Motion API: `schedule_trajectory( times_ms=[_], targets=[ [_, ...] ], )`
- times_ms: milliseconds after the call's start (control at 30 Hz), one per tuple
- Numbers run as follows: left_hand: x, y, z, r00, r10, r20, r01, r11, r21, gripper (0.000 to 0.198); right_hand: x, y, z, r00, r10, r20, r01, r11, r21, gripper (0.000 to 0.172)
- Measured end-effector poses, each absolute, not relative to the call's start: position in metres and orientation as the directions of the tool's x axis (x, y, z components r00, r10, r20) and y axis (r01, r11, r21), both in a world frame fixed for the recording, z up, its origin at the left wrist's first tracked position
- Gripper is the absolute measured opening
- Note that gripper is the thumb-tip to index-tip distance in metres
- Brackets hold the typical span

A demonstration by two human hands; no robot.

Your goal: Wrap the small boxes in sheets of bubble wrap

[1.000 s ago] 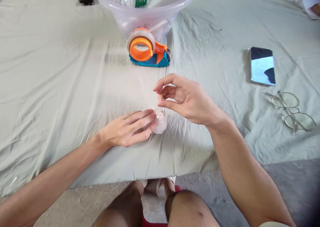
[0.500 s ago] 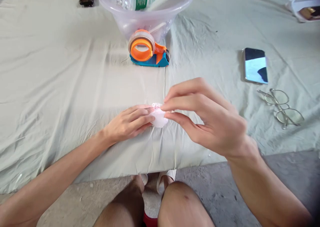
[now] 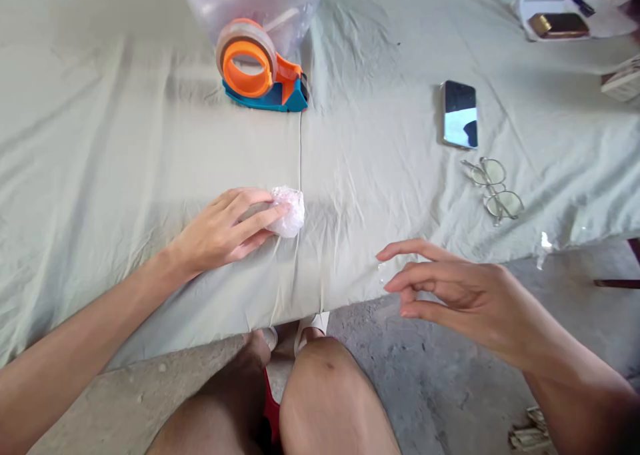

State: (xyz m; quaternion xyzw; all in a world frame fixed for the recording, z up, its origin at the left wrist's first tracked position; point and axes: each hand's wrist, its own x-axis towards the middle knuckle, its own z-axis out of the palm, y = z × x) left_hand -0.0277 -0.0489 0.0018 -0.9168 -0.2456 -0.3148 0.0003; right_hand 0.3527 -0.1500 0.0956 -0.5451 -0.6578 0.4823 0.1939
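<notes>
My left hand [image 3: 237,225] grips a small, crumpled, whitish bundle of bubble wrap [image 3: 291,216], with fingers on its top and left side. The bundle rests on the cloth-covered table; whatever is inside is hidden. My right hand [image 3: 435,281] is off to the right, over the table's front edge, with its fingers apart. Close to its fingertips shows a small clear scrap of tape [image 3: 381,273]; whether it touches the fingers I cannot tell. Beyond the bundle stands an orange and blue tape dispenser [image 3: 265,75] holding a roll of clear tape.
A translucent plastic basin [image 3: 260,1] stands behind the dispenser. To the right lie a phone [image 3: 460,115] and eyeglasses [image 3: 494,188]. Another clear tape strip [image 3: 545,245] hangs at the table edge. Farther back are a dark gold-edged object [image 3: 559,25], a pen [image 3: 576,0] and a box [image 3: 623,81].
My right hand has left the bundle, moving right and toward me, and its fingers have spread. My left hand stays on the bundle. The view has shifted to the right.
</notes>
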Motion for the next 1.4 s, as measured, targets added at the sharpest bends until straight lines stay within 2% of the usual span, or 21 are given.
schedule_trajectory(
  times_ms=[100,300,533,633,667,733,800,867,900,933,1000,1067,1100,1133,1200,1233,1333,1400],
  targets=[
    [-0.028,-0.049,0.002,0.666,0.467,0.582,0.449,-0.874,0.188,0.063,0.366,-0.156,0.079,-0.387,0.835,-0.391,0.61,-0.087,-0.788,0.025],
    [-0.028,-0.048,0.002,0.673,0.469,0.572,0.463,-0.87,0.169,0.061,0.368,-0.151,0.055,-0.485,0.806,-0.34,0.7,0.125,-0.703,0.03],
    [-0.027,-0.049,0.005,0.688,0.455,0.566,0.484,-0.868,0.109,0.055,0.362,-0.135,0.046,-0.593,0.738,-0.321,0.702,0.279,-0.655,0.025],
    [-0.028,-0.049,0.004,0.692,0.446,0.567,0.479,-0.872,0.101,0.052,0.361,-0.128,0.042,-0.577,0.777,-0.251,0.748,0.38,-0.544,0.012],
    [-0.028,-0.05,0.004,0.691,0.445,0.569,0.477,-0.873,0.103,0.052,0.36,-0.125,0.042,-0.564,0.799,-0.208,0.772,0.421,-0.476,0.015],
    [-0.028,-0.052,0.004,0.687,0.447,0.573,0.482,-0.87,0.102,0.053,0.357,-0.122,0.041,-0.533,0.838,-0.118,0.819,0.475,-0.322,0.043],
    [-0.027,-0.053,0.005,0.693,0.466,0.55,0.504,-0.859,0.092,0.054,0.356,-0.12,0.04,-0.505,0.86,-0.071,0.849,0.481,-0.218,0.082],
    [-0.027,-0.054,0.006,0.711,0.442,0.547,0.504,-0.863,0.043,0.051,0.361,-0.118,0.039,-0.495,0.866,-0.07,0.856,0.473,-0.21,0.112],
    [-0.026,-0.055,0.007,0.714,0.428,0.553,0.504,-0.863,0.018,0.049,0.366,-0.116,0.038,-0.49,0.869,-0.071,0.854,0.463,-0.237,0.119],
    [-0.026,-0.055,0.008,0.718,0.414,0.56,0.502,-0.865,-0.005,0.046,0.375,-0.114,0.037,-0.472,0.88,-0.058,0.853,0.44,-0.28,0.117],
    [-0.025,-0.055,0.009,0.72,0.397,0.57,0.502,-0.864,-0.032,0.042,0.401,-0.106,0.035,-0.347,0.937,0.039,0.864,0.336,-0.376,0.093],
    [-0.024,-0.055,0.01,0.718,0.391,0.576,0.505,-0.862,-0.043,0.039,0.433,-0.094,0.033,-0.037,0.97,0.239,0.891,0.14,-0.432,0.058],
    [-0.023,-0.056,0.01,0.717,0.391,0.578,0.506,-0.861,-0.045,0.038,0.449,-0.087,0.032,0.135,0.935,0.329,0.913,0.012,-0.408,0.053],
    [-0.022,-0.056,0.011,0.715,0.395,0.577,0.51,-0.859,-0.044,0.038,0.463,-0.079,0.031,0.265,0.894,0.361,0.922,-0.126,-0.366,0.057],
    [-0.019,-0.058,0.012,0.718,0.404,0.566,0.511,-0.859,-0.035,0.039,0.484,-0.067,0.027,0.447,0.836,0.318,0.884,-0.361,-0.295,0.068],
    [-0.018,-0.057,0.012,0.716,0.402,0.571,0.513,-0.858,-0.039,0.039,0.491,-0.062,0.025,0.485,0.832,0.269,0.867,-0.42,-0.267,0.068],
    [-0.014,-0.054,0.013,0.72,0.381,0.58,0.534,-0.838,-0.112,0.036,0.497,-0.051,0.02,0.538,0.833,0.129,0.835,-0.505,-0.22,0.055],
    [-0.015,-0.05,0.016,0.722,0.323,0.612,0.535,-0.822,-0.197,0.035,0.497,-0.045,0.017,0.565,0.818,0.107,0.816,-0.535,-0.217,0.047]
  ],
)
